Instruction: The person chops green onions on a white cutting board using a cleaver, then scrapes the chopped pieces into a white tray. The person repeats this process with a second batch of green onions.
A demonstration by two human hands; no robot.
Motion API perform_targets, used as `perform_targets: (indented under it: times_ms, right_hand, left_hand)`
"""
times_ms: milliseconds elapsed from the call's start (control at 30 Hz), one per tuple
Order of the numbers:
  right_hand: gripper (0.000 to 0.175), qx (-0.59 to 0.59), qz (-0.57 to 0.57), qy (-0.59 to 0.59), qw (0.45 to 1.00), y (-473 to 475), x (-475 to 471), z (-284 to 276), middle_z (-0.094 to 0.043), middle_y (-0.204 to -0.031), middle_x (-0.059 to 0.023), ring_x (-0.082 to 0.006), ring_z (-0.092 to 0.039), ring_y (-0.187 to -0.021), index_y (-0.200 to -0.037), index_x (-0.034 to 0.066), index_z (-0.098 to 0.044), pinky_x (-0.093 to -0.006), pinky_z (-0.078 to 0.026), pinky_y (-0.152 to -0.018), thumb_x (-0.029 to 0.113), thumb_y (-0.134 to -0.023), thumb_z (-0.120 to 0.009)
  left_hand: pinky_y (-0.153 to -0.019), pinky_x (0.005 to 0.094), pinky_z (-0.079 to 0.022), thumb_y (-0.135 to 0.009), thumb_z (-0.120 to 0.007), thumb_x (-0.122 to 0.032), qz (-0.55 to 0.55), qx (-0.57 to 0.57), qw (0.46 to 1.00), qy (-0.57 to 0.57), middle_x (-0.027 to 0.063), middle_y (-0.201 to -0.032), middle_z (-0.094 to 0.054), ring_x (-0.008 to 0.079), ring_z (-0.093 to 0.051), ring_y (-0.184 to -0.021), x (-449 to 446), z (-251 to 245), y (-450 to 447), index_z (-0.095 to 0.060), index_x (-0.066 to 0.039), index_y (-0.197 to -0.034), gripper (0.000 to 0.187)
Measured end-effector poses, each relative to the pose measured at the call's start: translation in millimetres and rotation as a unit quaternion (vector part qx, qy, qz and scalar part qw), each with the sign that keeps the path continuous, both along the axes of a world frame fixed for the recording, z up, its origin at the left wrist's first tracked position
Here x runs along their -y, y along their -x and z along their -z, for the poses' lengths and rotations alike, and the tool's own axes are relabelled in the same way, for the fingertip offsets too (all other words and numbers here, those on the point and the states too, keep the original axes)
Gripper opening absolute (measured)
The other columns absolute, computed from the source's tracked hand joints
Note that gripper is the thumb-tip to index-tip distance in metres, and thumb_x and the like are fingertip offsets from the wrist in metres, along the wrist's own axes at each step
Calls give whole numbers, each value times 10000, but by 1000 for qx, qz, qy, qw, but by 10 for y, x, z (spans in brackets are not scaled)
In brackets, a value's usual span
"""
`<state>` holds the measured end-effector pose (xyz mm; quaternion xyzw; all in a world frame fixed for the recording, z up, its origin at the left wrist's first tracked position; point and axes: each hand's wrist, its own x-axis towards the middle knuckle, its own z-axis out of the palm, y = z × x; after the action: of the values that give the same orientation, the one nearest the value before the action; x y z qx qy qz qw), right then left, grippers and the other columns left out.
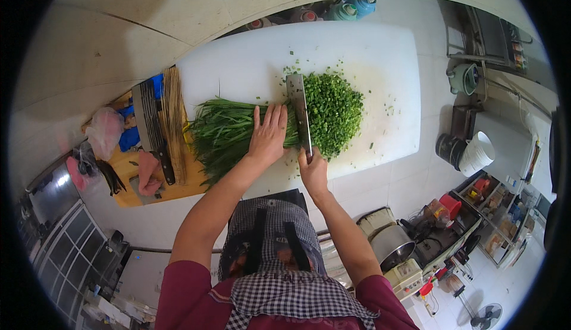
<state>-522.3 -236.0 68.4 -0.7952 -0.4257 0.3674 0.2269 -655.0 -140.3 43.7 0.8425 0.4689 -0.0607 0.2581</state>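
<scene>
A long bundle of green garlic chives (223,127) lies across a thick white cutting board (232,71). My left hand (269,131) presses down on the bundle near its cut end, the fingers side by side. In my right hand (313,171) is the handle of a cleaver (297,107). Its blade stands on edge between the bundle and a heap of chopped chives (334,111), close to my left fingers. Small cut bits are scattered over the board around the heap. The blade hides part of where the bundle meets the heap.
Left of the board, a wooden surface (192,187) carries a second cleaver (154,124), a bundle of thin sticks (173,120), a pink cloth (148,174) and plastic bags (105,129). Bottles (345,11) stand beyond the far edge. White buckets (477,153) and a metal pot (392,245) are at right.
</scene>
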Motion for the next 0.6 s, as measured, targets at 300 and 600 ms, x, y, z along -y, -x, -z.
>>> perform_targets:
  times_ms: [300,600]
  right_hand:
    - [229,-19,19,62,998,-44,286,-580,-589,-576,-188,-377,-606,-514,-817,-15,-515,-436,-469,-495,170,-913,-610]
    - [256,-8,-12,117,993,-56,558,-657,-599,-596,-232,-403,-631,-557,-806,-32,-524,-453,-483,-503,182,-915,-613]
  left_hand:
    - [-1164,590,-113,-636,-834,-373,-7,36,999,-24,232,-1476,-284,357,-235,-1414,41,41,33,-182,110,-1460,1156]
    - [-1166,589,-92,-600,-850,-384,-18,5,1000,3,235,-1488,-268,364,-204,-1434,-1,-82,24,-160,111,-1463,1211]
